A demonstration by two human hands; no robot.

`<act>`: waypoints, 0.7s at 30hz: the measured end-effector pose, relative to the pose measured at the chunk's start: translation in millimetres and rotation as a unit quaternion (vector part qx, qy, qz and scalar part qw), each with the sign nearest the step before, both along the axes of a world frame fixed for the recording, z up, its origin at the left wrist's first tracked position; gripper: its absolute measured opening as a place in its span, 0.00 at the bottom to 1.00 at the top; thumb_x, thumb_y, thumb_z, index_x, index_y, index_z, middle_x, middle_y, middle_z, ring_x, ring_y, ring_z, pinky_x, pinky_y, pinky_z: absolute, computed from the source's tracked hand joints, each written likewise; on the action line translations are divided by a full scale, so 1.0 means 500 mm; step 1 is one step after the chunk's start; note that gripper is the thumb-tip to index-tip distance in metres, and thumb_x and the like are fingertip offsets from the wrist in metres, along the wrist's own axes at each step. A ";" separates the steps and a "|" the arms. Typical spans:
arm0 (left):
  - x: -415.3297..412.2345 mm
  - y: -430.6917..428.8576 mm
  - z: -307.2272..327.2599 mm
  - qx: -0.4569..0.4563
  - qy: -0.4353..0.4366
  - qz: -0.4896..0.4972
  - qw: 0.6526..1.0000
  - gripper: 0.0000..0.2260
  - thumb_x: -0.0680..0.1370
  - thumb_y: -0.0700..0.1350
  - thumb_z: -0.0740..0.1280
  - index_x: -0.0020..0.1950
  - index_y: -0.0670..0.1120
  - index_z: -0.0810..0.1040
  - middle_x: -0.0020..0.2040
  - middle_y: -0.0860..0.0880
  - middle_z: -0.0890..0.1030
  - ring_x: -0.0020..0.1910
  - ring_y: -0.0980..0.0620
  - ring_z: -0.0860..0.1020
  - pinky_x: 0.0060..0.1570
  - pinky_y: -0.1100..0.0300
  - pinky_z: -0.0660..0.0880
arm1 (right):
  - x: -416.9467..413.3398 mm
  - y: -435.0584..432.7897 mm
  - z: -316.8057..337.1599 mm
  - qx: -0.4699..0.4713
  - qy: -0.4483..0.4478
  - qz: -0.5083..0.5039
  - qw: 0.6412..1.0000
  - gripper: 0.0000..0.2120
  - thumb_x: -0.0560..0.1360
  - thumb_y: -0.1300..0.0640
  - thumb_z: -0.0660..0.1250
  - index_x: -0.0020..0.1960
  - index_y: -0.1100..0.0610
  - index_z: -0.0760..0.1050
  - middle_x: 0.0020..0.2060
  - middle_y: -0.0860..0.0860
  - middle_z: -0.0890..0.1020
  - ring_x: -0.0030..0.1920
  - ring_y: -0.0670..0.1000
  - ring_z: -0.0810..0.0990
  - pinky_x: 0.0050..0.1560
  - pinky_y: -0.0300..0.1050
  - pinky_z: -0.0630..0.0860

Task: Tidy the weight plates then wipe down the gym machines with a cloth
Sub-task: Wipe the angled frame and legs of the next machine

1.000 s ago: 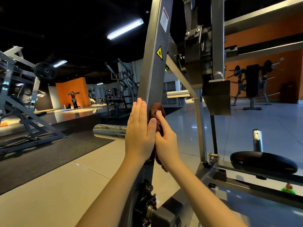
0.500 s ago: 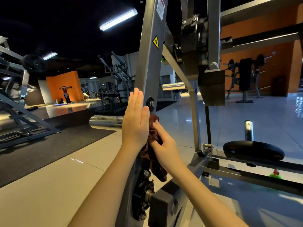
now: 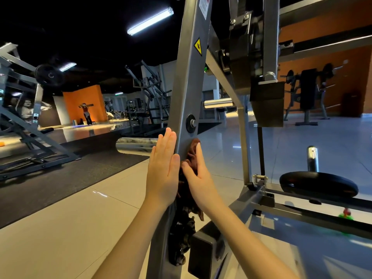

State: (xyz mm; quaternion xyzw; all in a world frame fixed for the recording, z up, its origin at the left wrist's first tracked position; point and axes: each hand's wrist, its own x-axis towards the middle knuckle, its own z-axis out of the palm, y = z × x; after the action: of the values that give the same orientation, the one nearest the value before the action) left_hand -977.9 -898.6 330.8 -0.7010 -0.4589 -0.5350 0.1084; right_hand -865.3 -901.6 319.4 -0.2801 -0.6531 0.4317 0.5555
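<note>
**Cloth pressed to the machine upright by the right hand**

Head view. Cloth [image 3: 192, 156], dark brown and bunched, was seen against the front face of a grey steel upright [image 3: 189, 87], just below a black-washered bolt [image 3: 192, 123]. It was pinned there by the right hand [image 3: 198, 178], whose fingers were laid out straight and pointing up the post, with the thumb spread across the folds; a loose tail of the fabric was left hanging below the wrist. The left hand [image 3: 164, 172] was held flat, fingers straight and together, its palm set against the left edge of the same upright, so that the post was flanked by both hands. Nothing was grasped by the left hand.

Higher on the upright a yellow warning sticker [image 3: 198, 46] was fixed. A chrome sleeve [image 3: 136, 146] was seen jutting out to the left behind the left hand. To the right, low on the machine's frame, a black weight plate [image 3: 318, 185] was found lying flat, with a chrome peg [image 3: 312, 159] standing upright behind it. A second plate [image 3: 49, 75] was mounted high on a separate machine at far left. Glossy floor tiles [image 3: 60, 228] were laid beneath, bordered by a dark rubber mat [image 3: 70, 178]. A ceiling tube light [image 3: 150, 21] was lit overhead, and a distant person [image 3: 86, 113] was seen before an orange wall [image 3: 94, 99].
</note>
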 end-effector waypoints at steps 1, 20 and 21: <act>-0.001 0.000 0.000 0.003 -0.006 -0.009 1.000 0.22 0.82 0.53 0.46 0.76 0.57 0.51 0.77 0.61 0.51 0.77 0.60 0.47 0.77 0.50 0.49 | -0.005 -0.002 -0.008 0.000 0.002 0.000 1.000 0.32 0.83 0.54 0.58 0.79 0.44 0.43 0.74 0.41 0.60 0.73 0.43 0.62 0.70 0.40 0.62; 0.005 -0.005 0.000 -0.004 0.006 0.050 0.999 0.24 0.81 0.52 0.45 0.78 0.52 0.54 0.76 0.60 0.52 0.78 0.58 0.49 0.74 0.63 0.42 | 0.012 -0.014 -0.026 -0.016 -0.063 -0.037 0.997 0.24 0.84 0.57 0.56 0.78 0.50 0.56 0.70 0.47 0.71 0.66 0.42 0.71 0.62 0.29 0.66; 0.007 -0.007 0.001 -0.006 0.006 0.057 0.998 0.24 0.81 0.51 0.46 0.78 0.52 0.54 0.76 0.60 0.52 0.78 0.58 0.49 0.74 0.63 0.41 | 0.023 -0.018 -0.029 -0.012 -0.084 -0.038 0.996 0.23 0.83 0.57 0.57 0.77 0.51 0.59 0.66 0.46 0.74 0.60 0.37 0.74 0.57 0.24 0.67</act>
State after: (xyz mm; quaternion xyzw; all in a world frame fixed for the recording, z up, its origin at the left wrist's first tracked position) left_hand -974.6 -902.4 331.4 -0.6772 -0.5007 -0.5214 0.1374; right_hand -853.8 -910.6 305.1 -0.3467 -0.6810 0.3935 0.5110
